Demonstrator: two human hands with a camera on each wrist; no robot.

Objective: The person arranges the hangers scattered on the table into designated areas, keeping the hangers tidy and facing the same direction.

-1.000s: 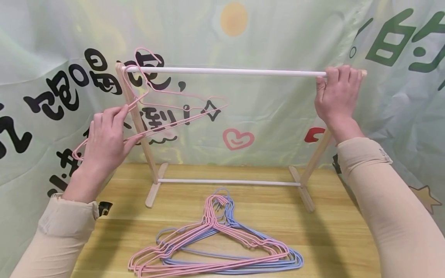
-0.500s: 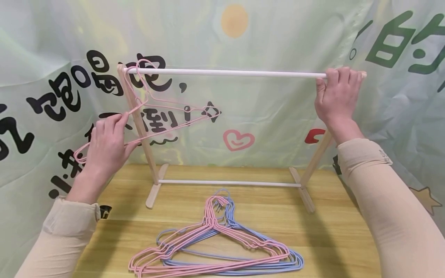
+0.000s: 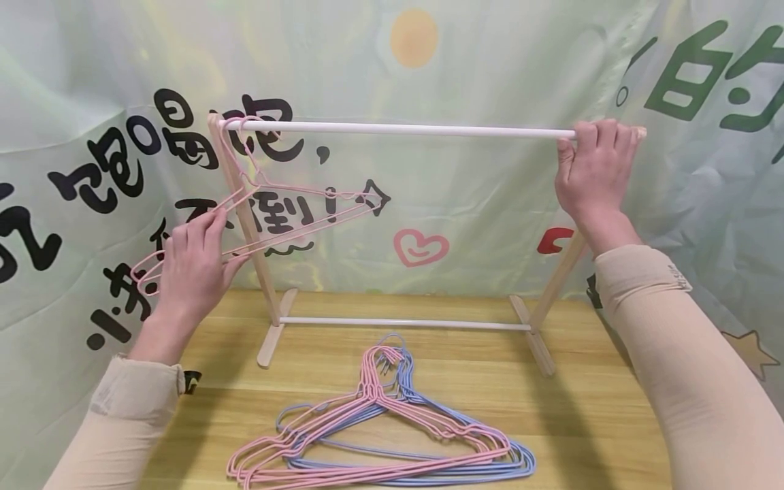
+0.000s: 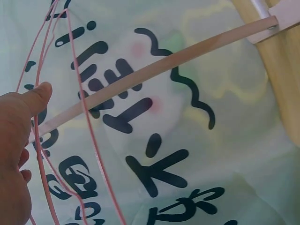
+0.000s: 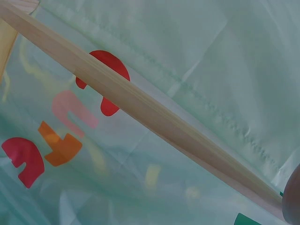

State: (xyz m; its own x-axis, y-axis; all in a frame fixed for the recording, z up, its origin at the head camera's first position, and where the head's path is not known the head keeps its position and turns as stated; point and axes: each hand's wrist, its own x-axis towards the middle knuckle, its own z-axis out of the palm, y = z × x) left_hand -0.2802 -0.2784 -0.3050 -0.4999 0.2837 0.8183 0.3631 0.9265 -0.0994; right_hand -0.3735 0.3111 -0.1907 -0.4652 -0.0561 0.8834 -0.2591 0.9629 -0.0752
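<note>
My left hand (image 3: 196,265) grips the side of a pink wire hanger (image 3: 294,187) at the left end of the rack's white top rod (image 3: 398,128). That hanger's hook lies over the rod, close beside the hook of a second pink hanger (image 3: 223,139). In the left wrist view the thumb (image 4: 40,98) presses against pink wires beside the wooden post (image 4: 140,75). My right hand (image 3: 597,167) holds the rod's right end, fingers curled over the top. Only a small rounded bit of it shows in the right wrist view, by the right post (image 5: 154,117).
Several pink hangers (image 3: 369,381) lie over several blue hangers (image 3: 517,463) on the wooden table (image 3: 588,408), in front of the rack. A lower white bar (image 3: 398,321) joins the rack's wooden feet (image 3: 269,346). A printed cloth (image 3: 502,68) hangs behind.
My left hand has lowered slightly and moved a little right, bringing the pink hanger's hook down from above the rod onto it. The right hand stays in place.
</note>
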